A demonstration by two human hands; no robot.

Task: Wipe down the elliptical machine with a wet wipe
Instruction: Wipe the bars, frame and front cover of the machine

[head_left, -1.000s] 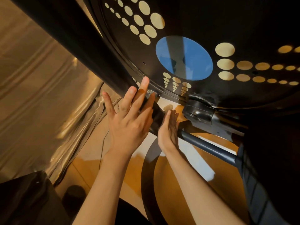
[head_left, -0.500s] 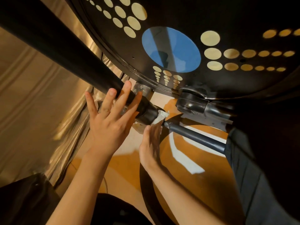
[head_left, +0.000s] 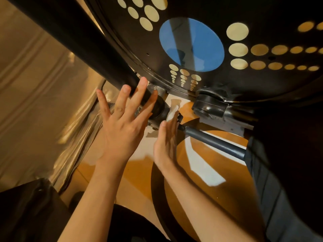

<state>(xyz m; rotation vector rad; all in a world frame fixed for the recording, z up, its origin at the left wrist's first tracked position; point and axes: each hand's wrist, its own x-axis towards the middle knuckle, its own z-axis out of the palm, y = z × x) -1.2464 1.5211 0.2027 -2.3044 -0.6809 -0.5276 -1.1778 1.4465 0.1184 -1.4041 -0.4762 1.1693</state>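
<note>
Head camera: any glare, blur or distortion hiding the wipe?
In the head view, light is warm and dim; the white wet wipe shows clearly past the right hand; glare streaks the glossy black wheel cover; the gold curtain is blurred; edges bow.

One left hand (head_left: pixel 122 131), one right hand (head_left: pixel 166 140), one wet wipe (head_left: pixel 172 113) — seemingly one elliptical machine (head_left: pixel 201 9).

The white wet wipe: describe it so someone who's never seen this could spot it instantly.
Find the big black disc with the blue circle, then follow the thick black bar slanting down from upper left. At its lower end, the straight fingers of the right hand press a small crumpled white wet wipe. Nothing else among these dark parts is soft and white.
</note>
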